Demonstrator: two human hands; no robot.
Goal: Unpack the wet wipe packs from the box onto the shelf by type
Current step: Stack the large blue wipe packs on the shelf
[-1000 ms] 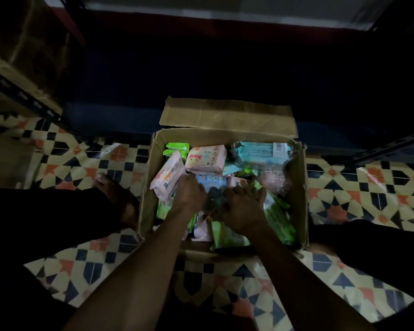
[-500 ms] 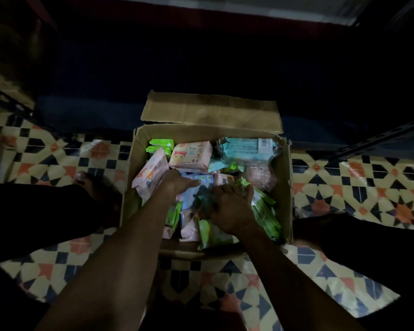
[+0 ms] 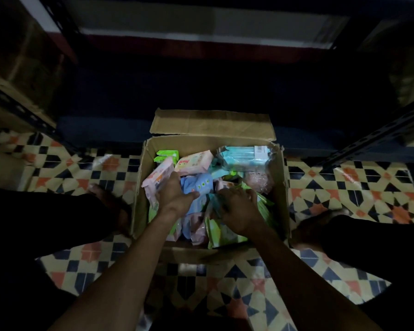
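Left hand [image 3: 175, 199] shifted onto blue pack [image 3: 197, 185]; right hand [image 3: 239, 211] grips packs; tiled floor [image 3: 344, 185].

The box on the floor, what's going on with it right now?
A person crouches over an open cardboard box on the patterned tile floor, both hands inside it among mixed wet wipe packs. The left hand rests on a blue pack beside a pink pack. The right hand works among the green packs; its grip is unclear in the dim light. No pack is lifted clear of the box.
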